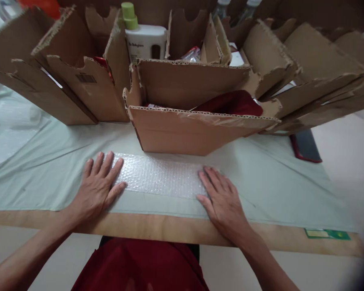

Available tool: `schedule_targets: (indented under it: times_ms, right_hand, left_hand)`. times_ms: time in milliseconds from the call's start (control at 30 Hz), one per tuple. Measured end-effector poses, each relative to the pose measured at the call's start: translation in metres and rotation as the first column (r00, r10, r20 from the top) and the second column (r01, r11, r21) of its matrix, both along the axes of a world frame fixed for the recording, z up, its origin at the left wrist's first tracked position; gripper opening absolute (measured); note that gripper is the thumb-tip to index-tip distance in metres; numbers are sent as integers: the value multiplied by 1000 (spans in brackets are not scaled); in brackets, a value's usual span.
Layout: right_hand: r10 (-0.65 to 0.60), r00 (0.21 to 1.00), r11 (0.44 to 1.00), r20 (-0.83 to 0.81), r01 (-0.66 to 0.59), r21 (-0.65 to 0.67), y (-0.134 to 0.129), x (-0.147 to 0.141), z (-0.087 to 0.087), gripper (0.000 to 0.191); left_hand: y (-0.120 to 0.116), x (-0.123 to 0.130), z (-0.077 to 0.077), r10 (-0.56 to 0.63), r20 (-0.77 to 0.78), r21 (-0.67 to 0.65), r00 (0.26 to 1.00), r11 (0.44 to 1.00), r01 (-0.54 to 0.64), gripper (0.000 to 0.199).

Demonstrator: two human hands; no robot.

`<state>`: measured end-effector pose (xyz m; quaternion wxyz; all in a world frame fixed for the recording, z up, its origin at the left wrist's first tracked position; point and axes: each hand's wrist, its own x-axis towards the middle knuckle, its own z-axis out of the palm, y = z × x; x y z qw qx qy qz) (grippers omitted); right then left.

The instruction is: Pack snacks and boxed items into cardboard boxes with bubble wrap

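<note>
Cloth (273,188) under bubble wrap (160,176), cardboard boxes (176,131) behind

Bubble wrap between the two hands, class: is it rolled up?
No, the bubble wrap lies flat on the cloth, with the left hand at one end and the right hand at the other.

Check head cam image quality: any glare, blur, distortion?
Head view: small bright highlights on the bubble wrap, strongest near the left hand; head view: right hand looks slightly soft; head view: dark, blurred patch at lower right edge; head view: cardboard boxes splay outward toward the sides, probably wide-lens distortion.
</note>
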<state>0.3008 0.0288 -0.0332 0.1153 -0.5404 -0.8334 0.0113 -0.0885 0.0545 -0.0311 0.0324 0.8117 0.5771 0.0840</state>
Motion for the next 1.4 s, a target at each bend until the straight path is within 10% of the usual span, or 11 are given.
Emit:
schedule_targets:
  times_ms: [500, 767, 900, 1033, 1133, 1233, 1400]
  right_hand:
    - [-167, 952, 984, -256, 178, 20, 46, 13, 12, 41]
    - [-339, 785, 897, -519, 104, -429, -39, -21, 63, 29]
    - [-313, 659, 779, -684, -233, -582, -85, -84, 44, 62]
    - [-212, 685, 848, -697, -226, -480, -99, -128, 22, 60]
    - [-181, 692, 831, -699, -273, -486, -93, -130, 25, 49]
    - [-342, 675, 689, -654, -293, -662, -84, -119, 36, 34]
    - [-648, 297, 476, -701, -560, -678, -59, -122, 49, 47]
  left_hand:
    - [20, -10, 11, 290, 172, 14, 941, 955, -296, 25]
    - [35, -29, 71, 365, 171, -122, 915, 930, -348, 24]
    - [91, -20, 92, 263, -4, -29, 965, 964, -263, 32]
    - [126, 10, 76, 81, -42, 22, 996, 997, -80, 55]
    - [99, 13, 54, -35, 118, 154, 992, 988, 16, 63]
    - [33, -7, 44, -209, 377, 129, 902, 976, 173, 54]
    - [-74, -31, 60, -169, 639, -247, 750, 879, 408, 74]
